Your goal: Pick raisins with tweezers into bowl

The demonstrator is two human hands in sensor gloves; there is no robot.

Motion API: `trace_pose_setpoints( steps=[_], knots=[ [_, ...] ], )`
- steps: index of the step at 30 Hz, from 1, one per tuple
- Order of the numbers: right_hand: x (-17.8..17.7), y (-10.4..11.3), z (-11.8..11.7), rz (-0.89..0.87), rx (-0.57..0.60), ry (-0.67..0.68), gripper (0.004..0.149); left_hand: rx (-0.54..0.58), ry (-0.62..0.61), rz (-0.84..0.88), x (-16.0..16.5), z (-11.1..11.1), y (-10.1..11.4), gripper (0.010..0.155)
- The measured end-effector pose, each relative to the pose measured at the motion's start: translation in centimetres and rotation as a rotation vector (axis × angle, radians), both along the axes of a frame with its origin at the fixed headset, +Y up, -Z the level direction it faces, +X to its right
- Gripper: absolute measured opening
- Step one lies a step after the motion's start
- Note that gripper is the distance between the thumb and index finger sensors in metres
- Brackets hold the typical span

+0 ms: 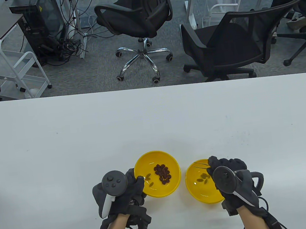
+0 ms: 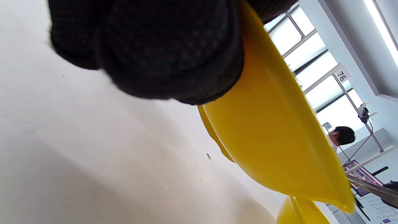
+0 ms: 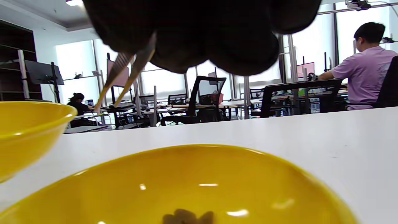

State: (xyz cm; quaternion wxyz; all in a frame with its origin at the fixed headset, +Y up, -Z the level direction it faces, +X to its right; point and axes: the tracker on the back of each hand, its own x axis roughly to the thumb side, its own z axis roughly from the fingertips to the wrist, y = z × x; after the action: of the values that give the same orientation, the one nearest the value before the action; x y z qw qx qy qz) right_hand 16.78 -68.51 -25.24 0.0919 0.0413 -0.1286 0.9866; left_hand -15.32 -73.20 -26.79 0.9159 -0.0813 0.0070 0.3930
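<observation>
Two yellow bowls stand near the table's front edge. The left bowl holds a pile of dark raisins. My left hand grips this bowl's near-left rim; the bowl's outer wall fills the left wrist view under my fingers. The right bowl holds a few raisins, also seen in the right wrist view. My right hand holds metal tweezers over that bowl. The tweezers point up-left, tips apart and empty.
The white table stretches wide behind and beside the bowls. Two black office chairs stand beyond its far edge. A white cart stands on the floor at the left.
</observation>
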Motion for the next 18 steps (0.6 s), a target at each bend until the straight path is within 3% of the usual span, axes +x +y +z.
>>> trace_pose_setpoints(
  steps=[9,18],
  knots=[
    [-5.0,-0.5,0.9,-0.016,0.063,0.213,0.048,0.001,-0.015,0.007,0.3,0.0,0.0,0.060],
    [-9.4,-1.5,1.5,0.153,0.076,0.306,0.048,0.001,-0.034,0.016,0.7,0.1,-0.1,0.060]
  ],
)
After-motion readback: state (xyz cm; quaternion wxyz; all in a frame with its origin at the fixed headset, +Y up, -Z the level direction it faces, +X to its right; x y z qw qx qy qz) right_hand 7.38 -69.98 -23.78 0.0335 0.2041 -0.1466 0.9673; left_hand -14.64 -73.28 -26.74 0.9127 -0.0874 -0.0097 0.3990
